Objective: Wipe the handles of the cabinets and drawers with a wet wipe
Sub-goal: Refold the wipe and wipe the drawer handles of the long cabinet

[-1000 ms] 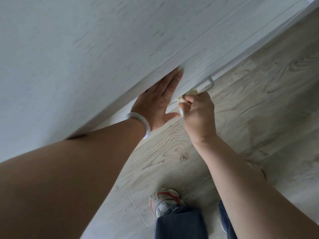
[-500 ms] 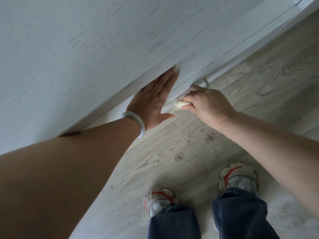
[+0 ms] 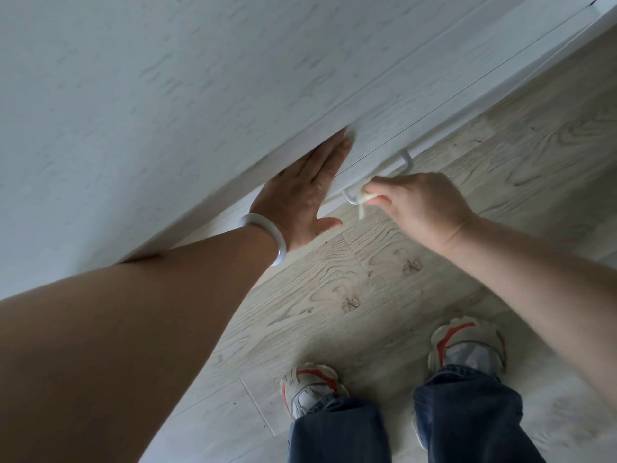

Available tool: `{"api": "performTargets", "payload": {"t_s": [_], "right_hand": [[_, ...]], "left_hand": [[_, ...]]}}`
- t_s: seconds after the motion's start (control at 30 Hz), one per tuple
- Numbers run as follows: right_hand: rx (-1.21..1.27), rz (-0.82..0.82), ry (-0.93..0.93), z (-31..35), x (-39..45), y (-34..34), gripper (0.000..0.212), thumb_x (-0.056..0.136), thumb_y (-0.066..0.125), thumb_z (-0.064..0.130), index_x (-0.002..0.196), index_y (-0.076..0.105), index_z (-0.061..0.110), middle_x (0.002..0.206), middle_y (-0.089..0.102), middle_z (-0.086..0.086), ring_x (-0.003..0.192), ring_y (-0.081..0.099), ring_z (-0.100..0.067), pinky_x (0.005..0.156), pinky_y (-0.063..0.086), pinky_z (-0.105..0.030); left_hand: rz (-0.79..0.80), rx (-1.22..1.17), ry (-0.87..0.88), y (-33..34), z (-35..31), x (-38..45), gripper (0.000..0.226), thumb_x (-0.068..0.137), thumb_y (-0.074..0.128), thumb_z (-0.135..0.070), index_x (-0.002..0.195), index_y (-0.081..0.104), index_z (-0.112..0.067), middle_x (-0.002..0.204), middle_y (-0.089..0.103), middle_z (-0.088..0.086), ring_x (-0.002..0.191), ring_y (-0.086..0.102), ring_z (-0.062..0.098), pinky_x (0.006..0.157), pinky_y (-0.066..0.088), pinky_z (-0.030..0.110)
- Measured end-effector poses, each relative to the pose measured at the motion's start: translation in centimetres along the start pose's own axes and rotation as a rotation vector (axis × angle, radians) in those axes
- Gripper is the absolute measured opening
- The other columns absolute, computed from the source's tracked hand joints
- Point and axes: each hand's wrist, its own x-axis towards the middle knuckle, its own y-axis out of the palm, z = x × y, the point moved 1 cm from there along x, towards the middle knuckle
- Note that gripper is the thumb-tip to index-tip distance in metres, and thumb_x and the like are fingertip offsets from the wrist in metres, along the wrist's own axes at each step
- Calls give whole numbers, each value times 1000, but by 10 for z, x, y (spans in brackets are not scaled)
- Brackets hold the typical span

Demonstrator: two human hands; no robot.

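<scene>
A white bar handle (image 3: 402, 163) sticks out from a low drawer front (image 3: 384, 128) of the pale wood-grain cabinet. My right hand (image 3: 424, 205) pinches a crumpled white wet wipe (image 3: 365, 195) against the near end of that handle; a strip of the wipe hangs down. My left hand (image 3: 307, 195), with a white bangle at the wrist, lies flat with fingers together on the drawer front just left of the handle, holding nothing.
The tall cabinet face (image 3: 167, 95) fills the upper left. Light wood-look floor (image 3: 384, 295) runs below. My two feet in white-and-red sneakers (image 3: 310, 385) and blue jeans stand close to the cabinet.
My right hand has turned and drawn back along the handle, uncovering most of the bar. My right foot stepped into view. The left hand stayed pressed on the drawer.
</scene>
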Motion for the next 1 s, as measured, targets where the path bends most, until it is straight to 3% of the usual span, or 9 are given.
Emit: {"api": "performTargets", "payload": {"t_s": [0.17,0.37,0.47,0.6,0.77,0.8,0.87,0.9,1.0], "right_hand": [[-52,-67,114,-29,-1,-18,10,88,68,23,89,71,14,54,63,-7,41,55,-25,48,35,-22],[-86,-1,5,11,8,13,11,78,78,10,76,68,5,46,57,-8,35,53,-22,39,42,-24],[-52,-78,25,-20,3,-6,7,81,75,12,87,73,9,54,64,-11,39,56,-24,43,45,-27],[-45,-130,67,-44,-9,-27,19,86,69,17,105,75,17,78,73,-11,55,65,-28,51,53,-33],[34,-413,519,-60,-22,-33,13,84,71,23,93,77,15,99,60,-14,92,56,-37,83,31,-17],[95,-430,599,-63,-22,-30,13,84,68,23,83,77,14,93,63,-15,87,58,-36,80,35,-20],[404,-437,742,-56,-15,-18,25,80,59,19,61,65,5,66,62,-16,59,56,-32,55,41,-33],[525,-440,797,-47,-8,-13,27,79,58,17,59,59,-1,59,61,-16,52,52,-32,48,41,-40],[782,-436,900,-22,12,-4,33,81,61,20,72,59,-12,71,61,-31,54,53,-34,53,43,-42]], "left_hand": [[-3,4,-3,0,2,0,116,74,63,-66,154,2,-9,162,0,6,149,2,19,107,-31,21],[16,20,-7,0,1,1,115,75,62,-66,154,0,-9,162,-2,7,149,0,21,108,-31,23],[10,14,-4,-1,0,0,115,74,63,-66,154,1,-10,162,-1,6,149,1,19,108,-30,22],[12,10,-21,-1,1,0,115,75,62,-66,154,-3,-11,162,-5,4,148,-6,16,107,-31,21],[19,2,-25,-1,0,0,113,77,61,-64,154,-3,-11,162,-5,4,148,-5,16,106,-31,19],[21,1,-22,-1,0,1,113,77,61,-64,154,-4,-12,162,-6,4,148,-5,16,107,-31,20],[26,-5,-28,0,0,1,113,77,60,-65,154,-6,-13,162,-9,3,149,-6,17,107,-30,20],[28,-10,-30,0,0,1,113,77,59,-65,154,-7,-14,162,-10,2,149,-6,16,107,-30,20],[35,-29,-34,1,0,2,113,77,59,-65,153,-9,-16,162,-12,0,149,-8,15,107,-27,21]]}}
